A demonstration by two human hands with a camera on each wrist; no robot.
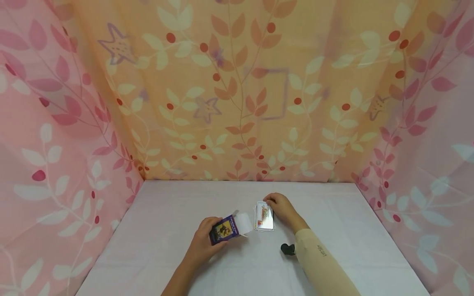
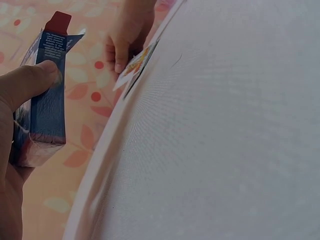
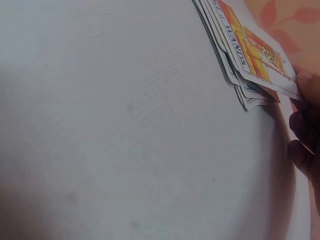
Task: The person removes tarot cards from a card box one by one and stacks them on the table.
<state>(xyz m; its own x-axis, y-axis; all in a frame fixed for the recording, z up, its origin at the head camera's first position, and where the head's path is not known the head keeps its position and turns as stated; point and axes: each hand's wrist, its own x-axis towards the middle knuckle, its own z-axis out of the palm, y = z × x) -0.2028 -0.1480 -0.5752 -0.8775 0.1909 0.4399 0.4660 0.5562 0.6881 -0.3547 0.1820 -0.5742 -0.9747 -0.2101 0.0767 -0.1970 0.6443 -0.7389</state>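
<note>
My left hand (image 1: 205,240) grips a small dark blue card box (image 1: 224,230) with a yellow picture on its front. The box's lid end is open, and its white flap points right toward the cards. In the left wrist view, the thumb presses on the printed side of the box (image 2: 48,107). A loosely squared stack of tarot cards (image 1: 264,216) lies face up on the table. At its far right corner my right hand (image 1: 283,207) pinches the top card (image 3: 260,47), which reads "WANDS". The thumb lies on that card's face, with curled fingers beneath its edge.
The table (image 1: 148,246) has a white cloth. Patterned curtains (image 1: 237,90) stand behind it and along both sides. A small black object (image 1: 287,249) sticks out beside the right sleeve (image 1: 322,259).
</note>
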